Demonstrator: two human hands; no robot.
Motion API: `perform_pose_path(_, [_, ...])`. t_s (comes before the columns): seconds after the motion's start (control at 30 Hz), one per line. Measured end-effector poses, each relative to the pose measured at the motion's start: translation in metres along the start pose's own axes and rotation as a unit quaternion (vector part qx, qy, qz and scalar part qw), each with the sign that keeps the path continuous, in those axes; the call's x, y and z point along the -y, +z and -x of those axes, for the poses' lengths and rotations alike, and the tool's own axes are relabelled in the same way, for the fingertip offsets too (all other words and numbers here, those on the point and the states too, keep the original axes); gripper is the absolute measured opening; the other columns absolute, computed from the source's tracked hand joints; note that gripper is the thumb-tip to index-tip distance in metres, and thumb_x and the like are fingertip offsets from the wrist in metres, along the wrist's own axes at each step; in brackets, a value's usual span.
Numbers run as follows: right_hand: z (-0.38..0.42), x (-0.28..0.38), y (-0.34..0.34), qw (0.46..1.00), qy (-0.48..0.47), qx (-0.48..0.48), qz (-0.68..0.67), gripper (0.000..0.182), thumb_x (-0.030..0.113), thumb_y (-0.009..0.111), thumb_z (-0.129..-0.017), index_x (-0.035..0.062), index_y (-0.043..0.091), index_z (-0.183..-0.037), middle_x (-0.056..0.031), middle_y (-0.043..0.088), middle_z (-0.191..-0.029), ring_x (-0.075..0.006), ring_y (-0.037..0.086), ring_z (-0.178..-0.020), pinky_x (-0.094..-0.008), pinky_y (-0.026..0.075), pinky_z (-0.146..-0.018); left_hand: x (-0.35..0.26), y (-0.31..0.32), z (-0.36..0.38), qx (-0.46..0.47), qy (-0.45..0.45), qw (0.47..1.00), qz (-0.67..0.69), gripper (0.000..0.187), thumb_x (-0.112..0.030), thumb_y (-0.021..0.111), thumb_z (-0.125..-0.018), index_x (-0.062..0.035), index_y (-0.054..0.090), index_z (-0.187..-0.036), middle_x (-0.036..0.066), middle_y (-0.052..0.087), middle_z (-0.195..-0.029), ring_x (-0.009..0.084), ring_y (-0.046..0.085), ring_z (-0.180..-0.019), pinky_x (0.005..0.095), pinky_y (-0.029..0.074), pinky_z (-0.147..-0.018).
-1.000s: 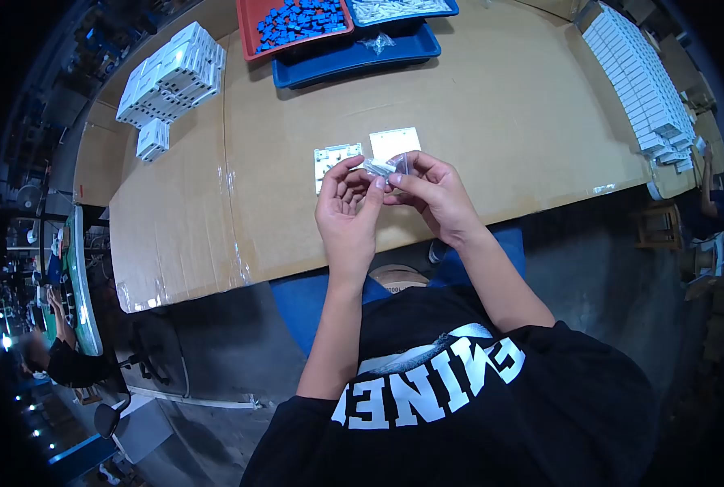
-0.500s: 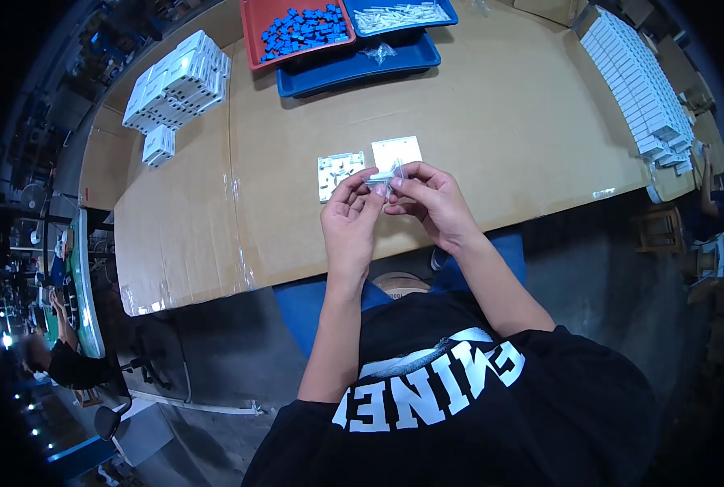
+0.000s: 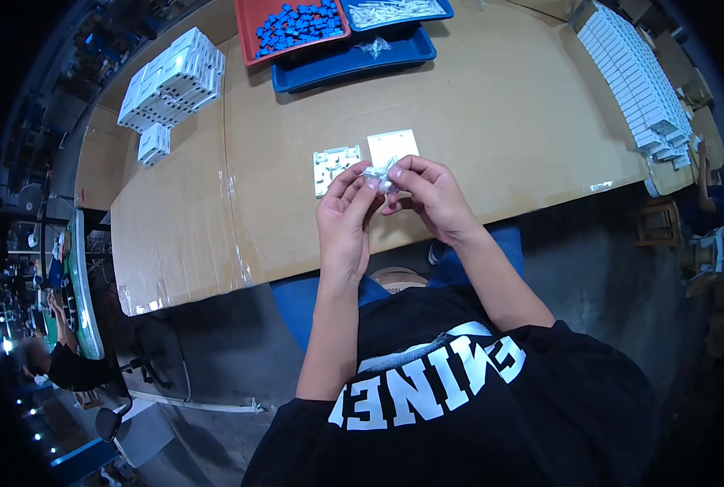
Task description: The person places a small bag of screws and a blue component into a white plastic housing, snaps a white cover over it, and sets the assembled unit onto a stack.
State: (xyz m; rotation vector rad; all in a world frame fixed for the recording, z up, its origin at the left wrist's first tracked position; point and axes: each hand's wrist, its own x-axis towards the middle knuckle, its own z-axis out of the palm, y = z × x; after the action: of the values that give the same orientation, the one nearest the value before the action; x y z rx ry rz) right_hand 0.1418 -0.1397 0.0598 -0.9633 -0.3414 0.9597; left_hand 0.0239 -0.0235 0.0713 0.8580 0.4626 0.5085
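Between my two hands is a small clear plastic bag [image 3: 381, 174] with whitish pieces inside, too small to make out. My left hand [image 3: 347, 213] pinches its left side between thumb and fingers. The fingertips of my right hand [image 3: 428, 195] are closed on its right side. Just beyond my left fingers lies an open white plastic tray-like piece [image 3: 324, 172] with small dark details inside. Beside it, past my right fingers, a flat white plate [image 3: 393, 143] rests on the cardboard-covered table [image 3: 297, 235], its near edge hidden by the hands and bag.
At the far side stand a red tray [image 3: 250, 40] of blue parts, a blue tray [image 3: 440, 8] of white sticks, and a lower blue tray [image 3: 313, 79] holding a plastic bag. White boxes are stacked at left [image 3: 167, 85] and right [image 3: 633, 81]. Another person [image 3: 78, 361] sits far left.
The bag looks more crumpled and bunched between my fingers, and the pale strip in it has changed position. My hands stay close together; the whole view has shifted slightly.
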Motion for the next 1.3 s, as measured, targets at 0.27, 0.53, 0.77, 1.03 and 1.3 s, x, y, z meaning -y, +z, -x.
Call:
perform_pose_path(0.27, [0.005, 0.003, 0.012, 0.999, -0.036, -0.033, -0.004, 0.013, 0.005, 0.071, -0.098, -0.0020, 0.068, -0.109, -0.0078, 0.072, -0.096, -0.0140, 0.072, -0.083, -0.0293, 0.064, -0.075, 0.007, -0.015, -0.002, -0.001, 0.006, 0.998, -0.064, 0.035, -0.002, 0.066, -0.099, -0.0005, 0.060, -0.134, 0.004, 0.070, -0.102, 0.0110, 0.068, -0.090, 0.0255, 0.056, -0.086])
perform_pose_path(0.53, [0.002, -0.007, 0.002, 0.997, -0.024, -0.034, 0.058, 0.014, 0.007, 0.072, -0.098, -0.0022, 0.068, -0.108, -0.0070, 0.072, -0.091, -0.0130, 0.071, -0.077, -0.0289, 0.063, -0.075, 0.006, -0.007, 0.003, -0.004, -0.016, 1.000, 0.004, 0.035, -0.003, 0.066, -0.100, 0.0003, 0.061, -0.134, 0.008, 0.069, -0.112, 0.0121, 0.067, -0.100, 0.0271, 0.056, -0.088])
perform_pose_path(0.77, [0.002, -0.009, 0.005, 0.998, -0.039, -0.032, 0.042, 0.016, 0.008, 0.072, -0.099, -0.0014, 0.068, -0.110, -0.0062, 0.073, -0.093, -0.0120, 0.071, -0.083, -0.0285, 0.063, -0.076, 0.008, -0.014, -0.002, 0.019, -0.044, 0.993, 0.108, 0.036, -0.005, 0.066, -0.101, -0.0012, 0.059, -0.137, 0.007, 0.070, -0.109, 0.0124, 0.068, -0.094, 0.0289, 0.056, -0.088])
perform_pose_path(1.03, [-0.004, -0.014, 0.001, 0.995, -0.038, -0.036, 0.086, 0.020, 0.003, 0.069, -0.098, -0.0012, 0.066, -0.117, -0.0068, 0.071, -0.101, -0.0121, 0.071, -0.091, -0.0281, 0.063, -0.076, 0.018, -0.024, -0.004, -0.001, -0.003, 1.000, -0.006, 0.025, -0.007, 0.070, -0.100, -0.0025, 0.065, -0.124, 0.006, 0.070, -0.110, 0.0105, 0.068, -0.098, 0.0251, 0.056, -0.085])
perform_pose_path(1.3, [-0.005, -0.016, 0.005, 0.996, 0.008, -0.053, 0.078, 0.017, 0.002, 0.067, -0.099, -0.0020, 0.067, -0.115, -0.0090, 0.073, -0.100, -0.0130, 0.072, -0.087, -0.0282, 0.063, -0.075, 0.015, -0.033, -0.004, 0.001, -0.009, 1.000, 0.019, 0.030, -0.002, 0.066, -0.100, 0.0014, 0.062, -0.130, 0.008, 0.069, -0.110, 0.0109, 0.068, -0.097, 0.0246, 0.057, -0.087])
